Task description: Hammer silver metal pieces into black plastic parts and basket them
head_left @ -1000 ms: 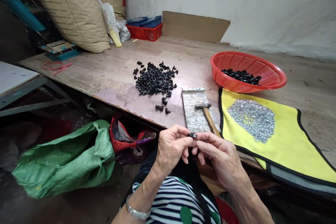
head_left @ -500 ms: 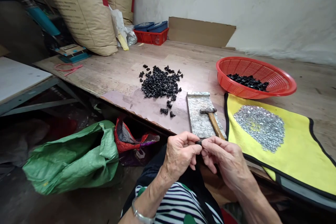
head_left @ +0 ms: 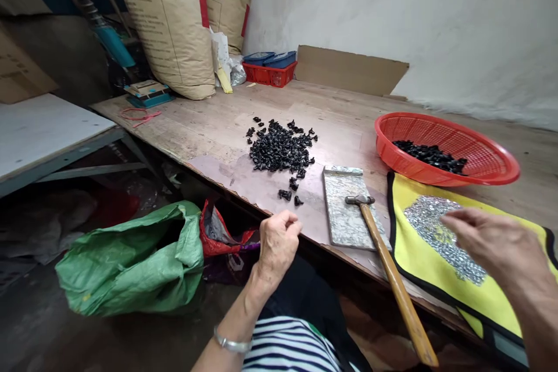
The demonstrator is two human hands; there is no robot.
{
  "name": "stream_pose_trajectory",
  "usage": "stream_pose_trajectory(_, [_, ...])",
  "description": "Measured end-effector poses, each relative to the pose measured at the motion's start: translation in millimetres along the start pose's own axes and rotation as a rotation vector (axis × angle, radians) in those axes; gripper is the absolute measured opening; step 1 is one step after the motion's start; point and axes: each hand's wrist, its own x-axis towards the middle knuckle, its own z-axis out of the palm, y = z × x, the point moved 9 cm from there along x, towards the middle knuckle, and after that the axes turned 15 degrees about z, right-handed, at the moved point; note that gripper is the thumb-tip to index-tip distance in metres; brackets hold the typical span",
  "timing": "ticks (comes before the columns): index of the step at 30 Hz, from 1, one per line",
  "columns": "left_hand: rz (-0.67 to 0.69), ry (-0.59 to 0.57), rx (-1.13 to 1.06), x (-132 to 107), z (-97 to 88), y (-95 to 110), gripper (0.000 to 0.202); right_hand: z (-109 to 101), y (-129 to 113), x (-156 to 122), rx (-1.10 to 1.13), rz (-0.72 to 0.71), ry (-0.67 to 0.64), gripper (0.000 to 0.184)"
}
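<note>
My left hand (head_left: 279,243) is closed at the table's front edge, fingers curled together, and whatever is in it is hidden. Just beyond it lie a few loose black plastic pieces (head_left: 285,194), close to a larger heap of the same (head_left: 281,148). Over on the right, my right hand (head_left: 501,241) hovers above small silvery metal bits (head_left: 440,232) spread on a yellow cloth (head_left: 414,264) with black edging. Its thumb and fingertips are pinched, slightly blurred; I cannot see anything between them. Between the hands, a hammer (head_left: 383,250) rests on a worn metal plate (head_left: 344,218).
A red basket (head_left: 492,157) at the right holds more black pieces. At the back stand a red crate (head_left: 271,75) with blue lids, a cardboard strip (head_left: 349,70) and tall paper sacks (head_left: 174,23). A green sack (head_left: 131,267) gapes below the table's left edge.
My hands, earlier together around a small dark piece, have parted. The left moved left to the table edge, the right swung right over the silvery bits. The hammer's handle now shows fully.
</note>
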Motion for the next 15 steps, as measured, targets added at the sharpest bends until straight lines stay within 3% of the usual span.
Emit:
stream_pose_trajectory(3, [0.114,-0.064,0.367,25,8.5,10,0.009,28,25,-26,-0.168,0.035,-0.152,0.014])
stream_pose_trajectory(5, [0.111,-0.133,0.557,37,22.1,11,0.016,30,21,-38,-0.150,-0.030,-0.145,0.009])
stream_pose_trajectory(7, [0.100,-0.169,0.678,43,32.4,11,0.015,31,14,-45,-0.154,-0.067,-0.146,0.016])
stream_pose_trajectory(10, [0.121,-0.174,0.763,43,37.6,9,0.013,32,10,-46,-0.202,-0.055,-0.194,0.024])
stream_pose_trajectory(15, [0.145,-0.142,0.755,38,31.3,3,0.012,38,23,-40,-0.296,0.030,-0.252,0.019])
